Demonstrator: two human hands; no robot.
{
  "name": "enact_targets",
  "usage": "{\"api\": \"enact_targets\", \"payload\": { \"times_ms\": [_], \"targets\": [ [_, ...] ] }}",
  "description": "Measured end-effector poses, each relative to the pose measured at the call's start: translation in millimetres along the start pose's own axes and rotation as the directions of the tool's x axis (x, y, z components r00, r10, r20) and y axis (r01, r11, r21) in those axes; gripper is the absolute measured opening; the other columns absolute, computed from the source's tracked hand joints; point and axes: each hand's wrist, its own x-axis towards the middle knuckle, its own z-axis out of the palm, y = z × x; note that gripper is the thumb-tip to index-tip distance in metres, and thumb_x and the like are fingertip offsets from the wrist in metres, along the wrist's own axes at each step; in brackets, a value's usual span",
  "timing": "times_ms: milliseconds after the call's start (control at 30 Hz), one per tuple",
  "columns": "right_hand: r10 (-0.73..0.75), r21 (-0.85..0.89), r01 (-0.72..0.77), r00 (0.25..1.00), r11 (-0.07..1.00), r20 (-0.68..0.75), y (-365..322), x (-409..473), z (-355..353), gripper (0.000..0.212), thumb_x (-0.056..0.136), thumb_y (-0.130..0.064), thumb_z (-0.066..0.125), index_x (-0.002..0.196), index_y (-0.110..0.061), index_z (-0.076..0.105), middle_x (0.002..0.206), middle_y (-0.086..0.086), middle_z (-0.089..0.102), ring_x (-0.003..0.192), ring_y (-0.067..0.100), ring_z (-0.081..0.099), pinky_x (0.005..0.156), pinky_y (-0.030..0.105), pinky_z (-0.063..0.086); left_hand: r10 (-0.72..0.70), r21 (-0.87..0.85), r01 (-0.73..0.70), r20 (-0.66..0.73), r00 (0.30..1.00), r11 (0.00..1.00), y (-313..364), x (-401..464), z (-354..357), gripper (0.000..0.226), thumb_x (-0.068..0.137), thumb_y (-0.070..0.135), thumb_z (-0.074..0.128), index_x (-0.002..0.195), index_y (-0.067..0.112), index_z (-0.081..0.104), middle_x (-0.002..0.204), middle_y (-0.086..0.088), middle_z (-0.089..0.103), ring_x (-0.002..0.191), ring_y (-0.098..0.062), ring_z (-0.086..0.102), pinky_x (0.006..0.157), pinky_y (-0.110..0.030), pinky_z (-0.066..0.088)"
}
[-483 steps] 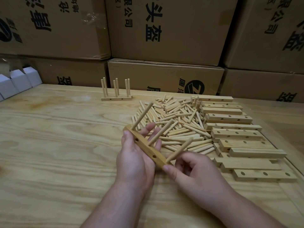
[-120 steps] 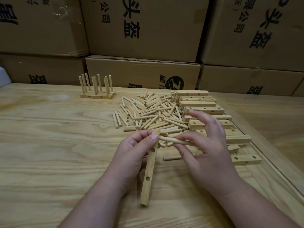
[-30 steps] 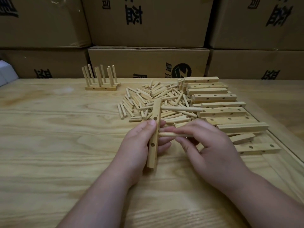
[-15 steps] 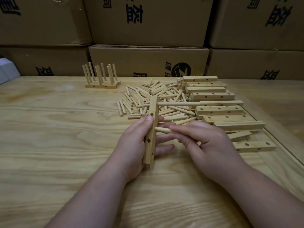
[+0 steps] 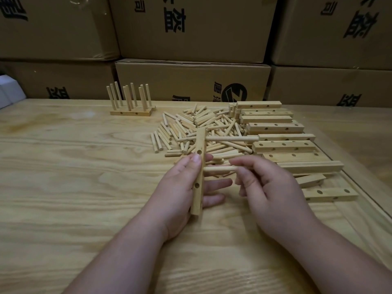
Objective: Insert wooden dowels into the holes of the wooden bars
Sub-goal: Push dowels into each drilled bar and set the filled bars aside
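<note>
My left hand [image 5: 180, 187] grips a wooden bar [image 5: 199, 172] held on edge, its long axis pointing away from me. One dowel [image 5: 231, 138] sticks out of the bar's far hole to the right. My right hand [image 5: 269, 194] pinches a second dowel [image 5: 218, 169] whose left end meets the bar's middle. Two empty holes show on the bar's left face. A pile of loose dowels [image 5: 197, 128] lies behind the bar. Several drilled bars [image 5: 282, 143] are stacked in a row to the right.
Two finished bars with upright dowels [image 5: 130, 102] stand at the back left of the wooden table [image 5: 63, 177]. Cardboard boxes [image 5: 191, 81] wall off the far edge. A white object [image 5: 9, 94] sits at the far left. A raised ledge runs along the table's right side.
The bar and both hands have risen slightly toward the dowel pile. My right hand has loosened along the second dowel, with more of the dowel showing between the hands.
</note>
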Motion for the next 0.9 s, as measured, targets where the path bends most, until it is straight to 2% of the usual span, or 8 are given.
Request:
{"api": "enact_targets", "payload": {
  "times_ms": [100, 200, 300, 400, 533, 667, 767, 900],
  "targets": [
    [0.053, 0.12, -0.07, 0.988, 0.99, 0.142, 0, -2, 1, 0.029, 0.099, -0.035, 0.045, 0.122, -0.052, 0.048, 0.091, -0.018, 0.069, 0.087, 0.005, 0.068, 0.076, 0.027, 0.053, 0.001, -0.042, -0.003, -0.052, 0.999, 0.999, 3, 0, -2, 0.037, 0.107, 0.038, 0.041, 0.124, 0.011, 0.06, 0.109, -0.016, 0.076, 0.098, -0.036, 0.075, 0.076, -0.049, 0.063],
    [0.083, 0.273, -0.101, 0.994, 0.957, 0.078, 0, -1, 1, 0.021, 0.1, -0.025, 0.058, 0.112, -0.042, 0.055, 0.088, -0.011, 0.075, 0.082, 0.008, 0.074, 0.075, 0.036, 0.057, -0.017, -0.075, 0.013, -0.059, 0.998, 0.997, 4, 1, -3, 0.038, 0.107, 0.038, 0.041, 0.122, 0.011, 0.063, 0.111, -0.017, 0.076, 0.099, -0.038, 0.075, 0.072, -0.047, 0.064],
    [0.151, 0.336, -0.12, 0.986, 0.934, -0.068, 0, 0, 2, 0.011, 0.087, -0.032, 0.067, 0.098, -0.034, 0.07, 0.08, -0.007, 0.075, 0.071, 0.011, 0.074, 0.068, 0.033, 0.06, -0.027, -0.079, 0.023, -0.05, 0.998, 0.997, 4, 1, -3, 0.037, 0.108, 0.038, 0.041, 0.123, 0.013, 0.063, 0.11, -0.016, 0.076, 0.1, -0.037, 0.075, 0.076, -0.048, 0.064],
    [0.195, 0.273, -0.158, 0.974, 0.949, -0.114, 4, 0, 2, 0.019, 0.085, -0.041, 0.064, 0.102, -0.042, 0.074, 0.08, -0.012, 0.075, 0.069, 0.01, 0.072, 0.069, 0.029, 0.059, -0.034, -0.101, 0.027, -0.073, 0.997, 0.995, 4, 2, -2, 0.036, 0.107, 0.038, 0.042, 0.123, 0.013, 0.063, 0.109, -0.016, 0.076, 0.099, -0.038, 0.075, 0.074, -0.048, 0.064],
    [0.188, 0.229, -0.159, 0.976, 0.96, -0.112, 3, 0, 4, 0.025, 0.096, -0.023, 0.062, 0.112, -0.039, 0.072, 0.082, -0.008, 0.075, 0.07, 0.013, 0.071, 0.071, 0.034, 0.059, -0.029, -0.102, 0.017, -0.115, 0.993, 0.995, 4, 2, -1, 0.035, 0.107, 0.038, 0.042, 0.122, 0.014, 0.063, 0.108, -0.016, 0.076, 0.096, -0.037, 0.075, 0.072, -0.048, 0.064],
    [0.266, 0.348, -0.16, 0.922, 0.924, -0.281, -4, 0, 1, 0.009, 0.085, -0.023, 0.075, 0.091, -0.029, 0.077, 0.078, -0.004, 0.075, 0.061, 0.017, 0.07, 0.063, 0.036, 0.06, -0.032, -0.068, 0.027, -0.077, 0.997, 0.997, 4, 2, 2, 0.037, 0.108, 0.039, 0.036, 0.126, 0.015, 0.057, 0.107, -0.017, 0.077, 0.097, -0.035, 0.075, 0.08, -0.05, 0.062],
    [0.258, 0.362, -0.164, 0.938, 0.918, -0.23, -12, -1, 0, 0.004, 0.083, -0.026, 0.074, 0.086, -0.025, 0.077, 0.076, -0.003, 0.075, 0.06, 0.016, 0.069, 0.063, 0.034, 0.06, -0.029, -0.073, 0.021, -0.108, 0.994, 0.997, 4, 2, 3, 0.036, 0.108, 0.038, 0.037, 0.124, 0.014, 0.06, 0.107, -0.015, 0.077, 0.096, -0.035, 0.076, 0.078, -0.05, 0.063],
    [0.227, 0.363, -0.155, 0.96, 0.919, -0.165, -18, -2, 2, 0.014, 0.082, -0.032, 0.07, 0.076, -0.02, 0.076, 0.077, -0.004, 0.075, 0.06, 0.017, 0.069, 0.063, 0.036, 0.06, -0.035, -0.082, 0.022, -0.165, 0.986, 0.996, 5, 3, 2, 0.036, 0.108, 0.037, 0.04, 0.121, 0.013, 0.063, 0.11, -0.014, 0.076, 0.095, -0.033, 0.076, 0.076, -0.048, 0.064]
  ]
}}
